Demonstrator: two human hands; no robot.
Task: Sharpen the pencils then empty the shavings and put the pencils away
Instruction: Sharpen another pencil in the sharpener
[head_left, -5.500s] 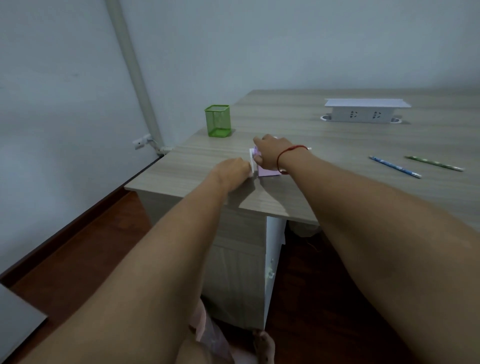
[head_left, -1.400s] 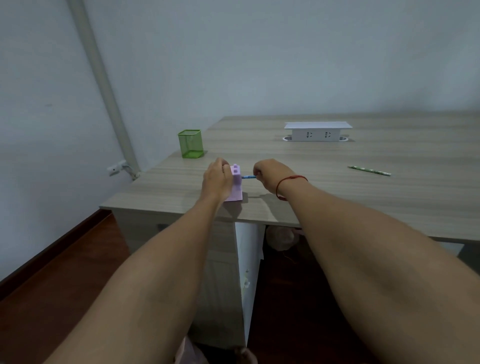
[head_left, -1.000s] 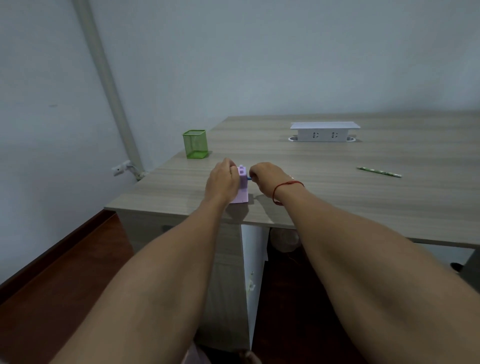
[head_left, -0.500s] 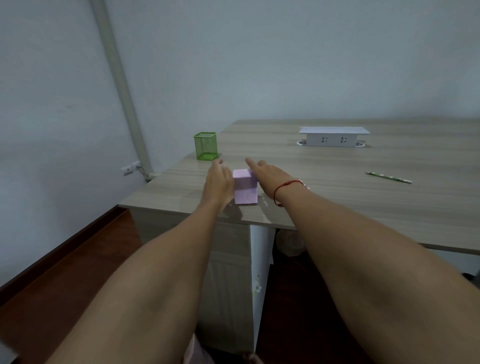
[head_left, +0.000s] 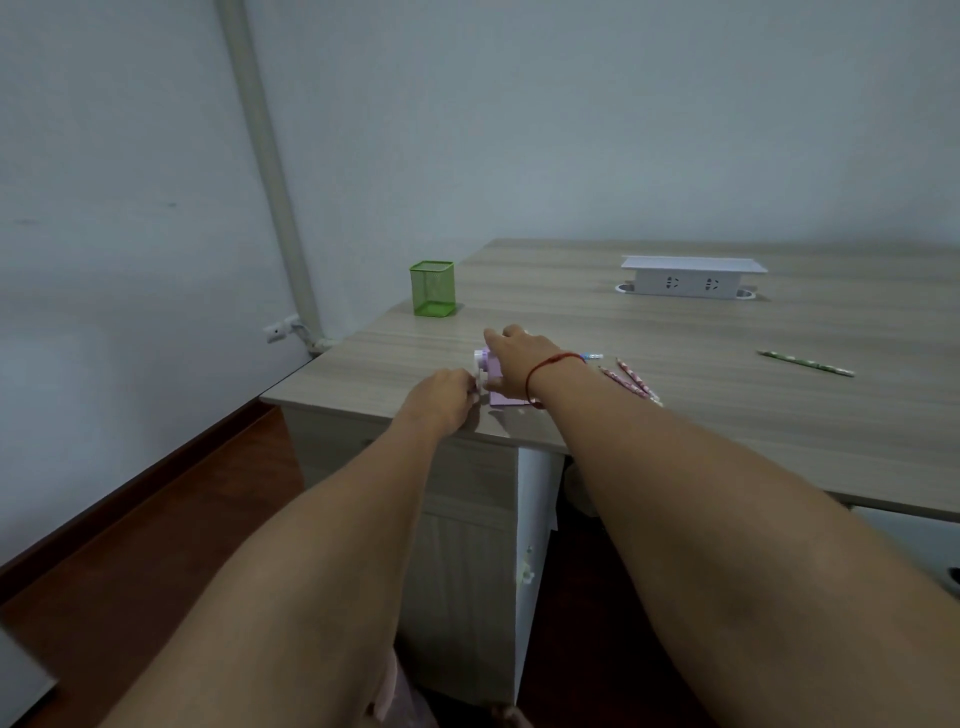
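Sharpener: the purple sharpener (head_left: 503, 399) stands near the front edge of the surface (head_left: 727, 415), within easy reach of both arms.
Right hand: the right hand (head_left: 519, 364) lies over the top of the box, fingers curled down the far side and thumb on the near side. It grips the box, likely so that it cannot slide or tip while the handle turns.
Left hand: the left hand (head_left: 444, 397) is at the sharpener's left end, fingers curled in on the small white crank (head_left: 477, 385). It appears to pinch it, ready to wind.
Blue pencil: the blue pencil (head_left: 592, 357) pokes out level behind the right wrist and points into the sharpener's right side. Its tip is hidden, so it is probably seated in the feed hole.
Pink pencils: two pink pencils (head_left: 631, 383) lie together just right of the right forearm. Whether they are already sharpened cannot be told.
Green pencil: the green pencil (head_left: 805, 362) lies well apart to the right, apparently waiting its turn.
Holder: the green mesh holder (head_left: 432, 290) stands at the far left corner, with no pencil showing above its rim; putting away looks not yet begun.
Background: a white socket box (head_left: 691, 280) sits farther back.
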